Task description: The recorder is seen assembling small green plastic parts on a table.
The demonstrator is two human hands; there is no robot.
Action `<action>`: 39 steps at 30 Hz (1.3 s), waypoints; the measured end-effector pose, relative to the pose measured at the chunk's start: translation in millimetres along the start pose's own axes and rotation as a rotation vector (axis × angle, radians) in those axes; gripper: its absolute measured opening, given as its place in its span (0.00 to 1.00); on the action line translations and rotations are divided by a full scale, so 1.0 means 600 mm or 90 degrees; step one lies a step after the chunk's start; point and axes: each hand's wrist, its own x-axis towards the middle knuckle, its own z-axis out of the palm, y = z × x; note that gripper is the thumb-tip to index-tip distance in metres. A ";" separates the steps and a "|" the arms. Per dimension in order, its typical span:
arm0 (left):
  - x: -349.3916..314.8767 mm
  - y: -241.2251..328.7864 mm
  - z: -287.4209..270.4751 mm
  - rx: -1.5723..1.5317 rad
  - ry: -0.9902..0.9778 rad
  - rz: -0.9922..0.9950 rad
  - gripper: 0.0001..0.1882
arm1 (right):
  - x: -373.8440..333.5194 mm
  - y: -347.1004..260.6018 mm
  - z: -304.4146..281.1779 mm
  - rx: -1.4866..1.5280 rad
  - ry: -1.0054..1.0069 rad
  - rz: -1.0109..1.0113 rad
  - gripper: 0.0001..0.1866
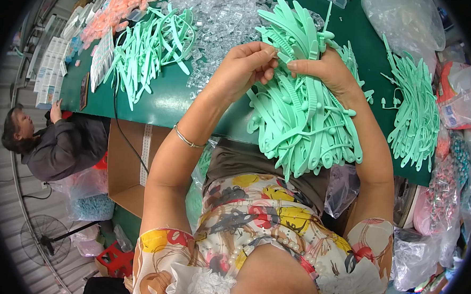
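Observation:
A large heap of mint-green plastic straps, some ridged and some with small knobs, lies in front of me and hangs over the table's near edge. My left hand is closed in a pinch at the heap's upper left, with a strap end at its fingertips. My right hand wraps round mint-green straps at the upper right of the heap. Its thumb points left across them, and its other fingers are mostly hidden behind the straps.
Clear plastic pieces cover the back of the green table. Another strap pile and orange pieces lie left; more straps hang right. A cardboard box stands below the edge. A person sits at far left.

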 end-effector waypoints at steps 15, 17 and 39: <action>0.003 0.024 0.004 0.387 -0.002 0.058 0.11 | 0.002 0.009 -0.001 0.010 0.018 -0.017 0.19; 0.005 0.026 0.003 0.407 0.003 0.049 0.11 | 0.000 0.011 0.004 0.007 0.064 -0.051 0.20; 0.003 -0.012 0.001 0.037 0.113 0.075 0.09 | 0.009 0.013 0.000 -0.061 0.033 0.022 0.30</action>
